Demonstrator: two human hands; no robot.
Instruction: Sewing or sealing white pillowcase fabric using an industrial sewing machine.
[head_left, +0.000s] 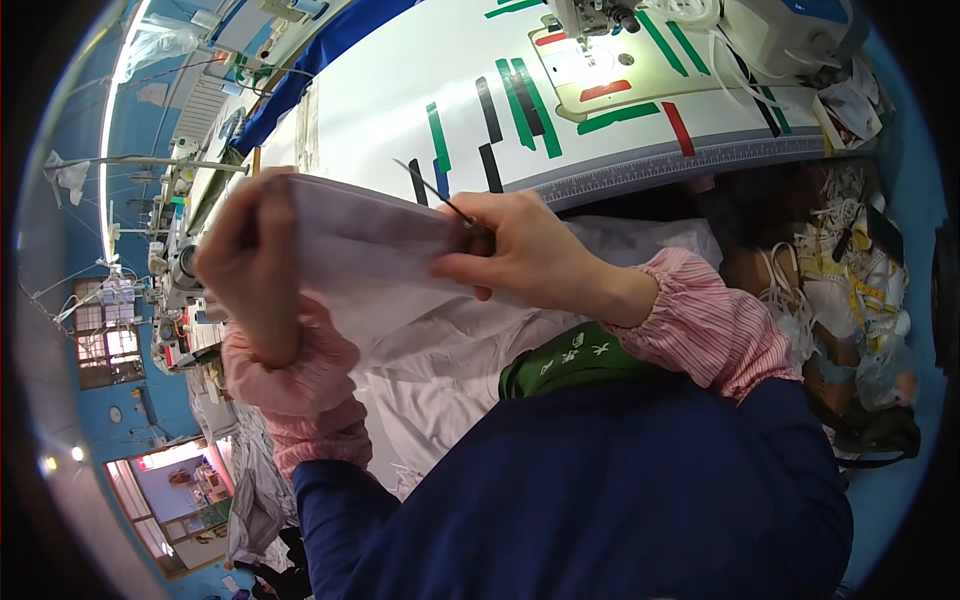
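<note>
Left hand (pixel 250 262) — apparently gripping cloth (pixel 365 255).

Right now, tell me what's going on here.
The wearer's left hand, blurred, holds up one end of a pale cloth. The right hand is at the cloth too, holding a thin, dark, pointed tool. The cloth hangs down toward the body. Beyond is a white table with a sewing machine.

Head-mounted fisheye, looking down; left hand (pixel 250 262) and right hand (pixel 527 245) near, white table (pixel 385 65) farther off.
</note>
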